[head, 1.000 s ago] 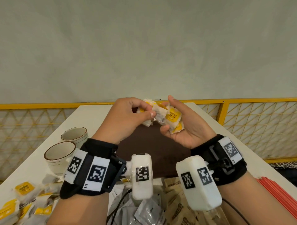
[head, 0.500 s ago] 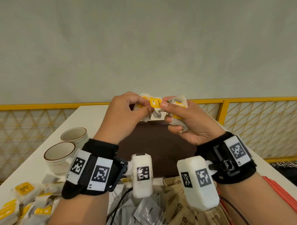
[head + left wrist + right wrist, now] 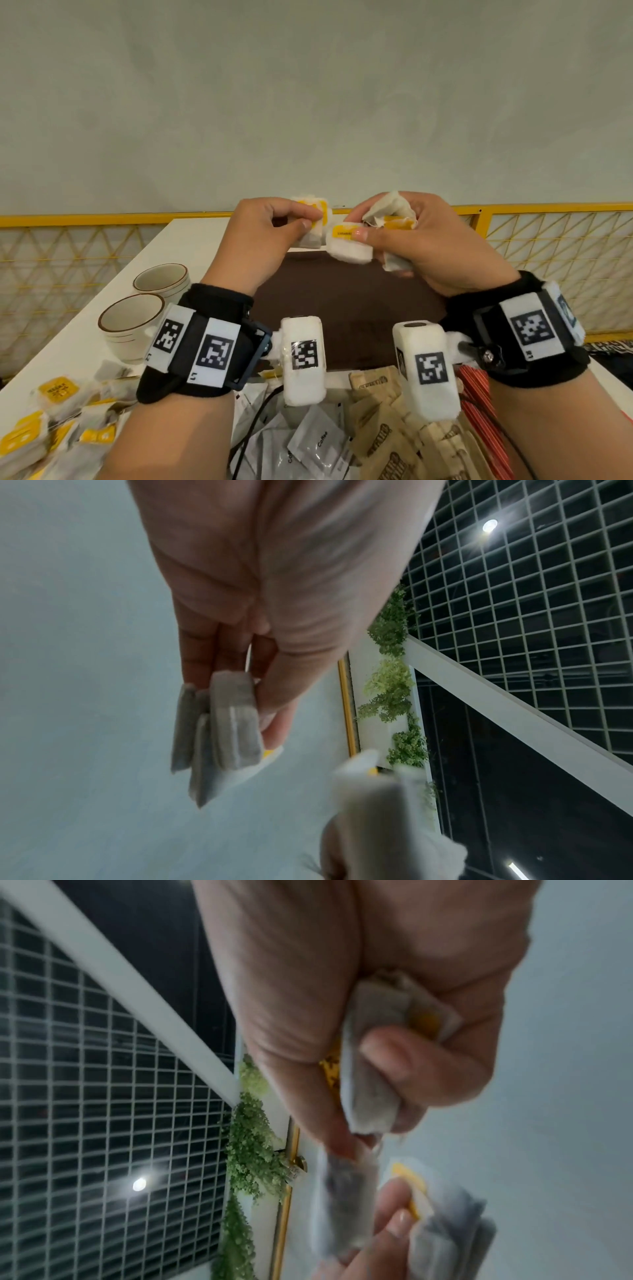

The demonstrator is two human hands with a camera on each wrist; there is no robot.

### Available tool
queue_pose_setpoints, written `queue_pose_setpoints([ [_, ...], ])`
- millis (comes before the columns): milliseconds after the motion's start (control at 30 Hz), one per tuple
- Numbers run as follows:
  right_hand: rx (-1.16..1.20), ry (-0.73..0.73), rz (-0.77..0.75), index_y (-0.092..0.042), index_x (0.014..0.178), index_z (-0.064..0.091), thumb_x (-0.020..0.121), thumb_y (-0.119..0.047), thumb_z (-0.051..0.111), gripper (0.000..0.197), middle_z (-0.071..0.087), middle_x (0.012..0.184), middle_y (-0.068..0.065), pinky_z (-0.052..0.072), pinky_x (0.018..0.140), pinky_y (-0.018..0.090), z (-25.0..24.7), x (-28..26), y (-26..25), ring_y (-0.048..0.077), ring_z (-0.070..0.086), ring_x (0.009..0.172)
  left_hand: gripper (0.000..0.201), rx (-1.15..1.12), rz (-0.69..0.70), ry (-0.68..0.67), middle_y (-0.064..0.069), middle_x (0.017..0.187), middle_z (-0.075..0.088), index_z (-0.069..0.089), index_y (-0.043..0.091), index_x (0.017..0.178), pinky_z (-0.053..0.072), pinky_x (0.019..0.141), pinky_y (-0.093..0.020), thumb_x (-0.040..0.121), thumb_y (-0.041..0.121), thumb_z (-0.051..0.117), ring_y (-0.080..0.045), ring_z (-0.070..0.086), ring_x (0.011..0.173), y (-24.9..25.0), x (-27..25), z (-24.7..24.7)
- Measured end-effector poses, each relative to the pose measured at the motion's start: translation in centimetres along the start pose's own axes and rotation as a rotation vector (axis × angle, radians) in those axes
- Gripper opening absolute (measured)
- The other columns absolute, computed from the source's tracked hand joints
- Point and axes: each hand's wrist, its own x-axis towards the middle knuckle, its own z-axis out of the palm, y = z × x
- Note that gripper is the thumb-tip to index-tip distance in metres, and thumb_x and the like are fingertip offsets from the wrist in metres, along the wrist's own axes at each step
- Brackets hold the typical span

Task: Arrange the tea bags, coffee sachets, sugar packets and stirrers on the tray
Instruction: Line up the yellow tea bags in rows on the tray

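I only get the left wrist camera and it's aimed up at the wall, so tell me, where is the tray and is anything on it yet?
Observer: The brown tray lies on the white table, under the left hand and right hand, which both hold tea bags. Its visible part is bare.
Operator: Anything beside it?
Observer: Two cups stand left of it.
Operator: And the remaining supplies?
Observer: Nearest the person: a tea bag pile at left, then coffee sachets, brown sugar packets, and red stirrers at right.
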Motion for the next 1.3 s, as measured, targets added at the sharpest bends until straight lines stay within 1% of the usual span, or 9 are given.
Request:
queue_pose_setpoints([
  [167, 0.103, -0.132, 0.044, -0.004, 0.085, 0.065, 0.076, -0.007, 0.069, 0.011, 0.051, 0.053, 0.006, 0.03, 0.038, 0.019, 0.0, -0.3, -0.4, 0.014, 0.04, 0.044, 0.024, -0.048, 0.006, 0.001, -0.009, 0.077, 0.067, 0.065, 0.021, 0.078, 0.053, 0.072, -0.038, 0.08, -0.003, 0.069, -0.024, 0.06, 0.069, 0.2, -0.1, 0.1],
  [400, 0.148, 0.211, 0.015, -0.008, 0.094, 0.065, 0.084, -0.001, 0.066, 0.012, 0.062, 0.059, -0.004, 0.034, 0.037, 0.019, 1.6, 1.0, 1.1, 0.014, 0.045, 0.049, 0.03, -0.075, -0.045, -0.04, -0.006, 0.07, 0.071, 0.052, 0.021, 0.091, 0.047, 0.059, -0.033, 0.078, 0.002, 0.07, -0.016, 0.06, 0.061, 1.3, -0.5, 0.2],
  [633, -0.023, 0.255, 0.008, -0.015, 0.094, 0.068, 0.085, -0.006, 0.069, 0.013, 0.066, 0.066, -0.003, 0.04, 0.041, 0.023, 2.0, 1.3, 2.0, 0.018, 0.051, 0.053, 0.031, -0.086, -0.022, -0.156, -0.011, 0.075, 0.073, 0.048, 0.024, 0.098, 0.043, 0.06, -0.036, 0.085, 0.003, 0.065, -0.026, 0.06, 0.061, 1.2, -0.7, 0.1],
  [767, -0.022, 0.303, 0.004, -0.009, 0.091, 0.068, 0.083, -0.005, 0.071, 0.01, 0.064, 0.07, 0.01, 0.039, 0.039, 0.022, 1.7, 1.5, 2.1, 0.026, 0.048, 0.055, 0.024, -0.05, 0.069, -0.251, -0.009, 0.072, 0.063, 0.06, 0.02, 0.085, 0.042, 0.064, -0.028, 0.088, -0.004, 0.057, -0.018, 0.055, 0.066, 1.4, -0.7, 0.2],
  [900, 0.009, 0.287, 0.028, -0.011, 0.095, 0.065, 0.085, -0.006, 0.069, 0.012, 0.06, 0.07, 0.009, 0.038, 0.038, 0.021, 1.7, 1.5, 2.1, 0.021, 0.049, 0.05, 0.036, 0.021, 0.046, -0.206, 0.007, 0.077, 0.072, 0.074, 0.018, 0.076, 0.051, 0.078, -0.028, 0.085, -0.007, 0.051, -0.012, 0.066, 0.08, 1.4, -0.7, 0.8],
  [1000, 0.184, 0.254, 0.161, -0.008, 0.105, 0.061, 0.093, -0.022, 0.059, 0.018, 0.054, 0.072, 0.006, 0.031, 0.036, 0.02, 1.8, 1.6, 1.9, 0.011, 0.047, 0.045, 0.033, 0.077, 0.017, -0.137, 0.017, 0.054, 0.063, 0.074, 0.021, 0.073, 0.042, 0.057, -0.01, 0.085, 0.002, 0.05, 0.002, 0.055, 0.056, 1.6, -0.8, 1.3],
  [1067, 0.265, 0.23, 0.242, -0.009, 0.109, 0.06, 0.096, -0.038, 0.051, 0.033, 0.054, 0.075, 0.007, 0.029, 0.036, 0.018, 1.9, 1.7, 1.8, 0.011, 0.047, 0.045, 0.024, 0.1, 0.051, -0.123, 0.01, 0.052, 0.062, 0.075, 0.021, 0.073, 0.039, 0.052, -0.019, 0.088, 0.013, 0.058, -0.006, 0.052, 0.052, 1.5, -0.9, 1.7],
  [1133, 0.257, 0.214, 0.267, -0.01, 0.111, 0.059, 0.096, -0.045, 0.045, 0.041, 0.057, 0.079, 0.008, 0.031, 0.037, 0.018, 2.3, 1.6, 1.8, 0.011, 0.05, 0.046, 0.014, 0.086, 0.084, -0.134, 0.0, 0.062, 0.066, 0.076, 0.023, 0.074, 0.045, 0.06, -0.036, 0.085, 0.029, 0.068, -0.026, 0.057, 0.063, 1.4, -1.0, 2.0],
  [1300, 0.2, 0.198, 0.238, -0.009, 0.117, 0.051, 0.099, -0.043, 0.039, 0.04, 0.061, 0.085, 0.009, 0.036, 0.041, 0.023, 3.2, 1.6, 2.1, 0.009, 0.057, 0.049, 0.01, 0.179, 0.088, -0.128, 0.026, 0.05, 0.054, 0.07, 0.022, 0.07, 0.031, 0.05, -0.009, 0.078, 0.026, 0.076, 0.0, 0.044, 0.05, 1.0, -0.7, 2.7],
])
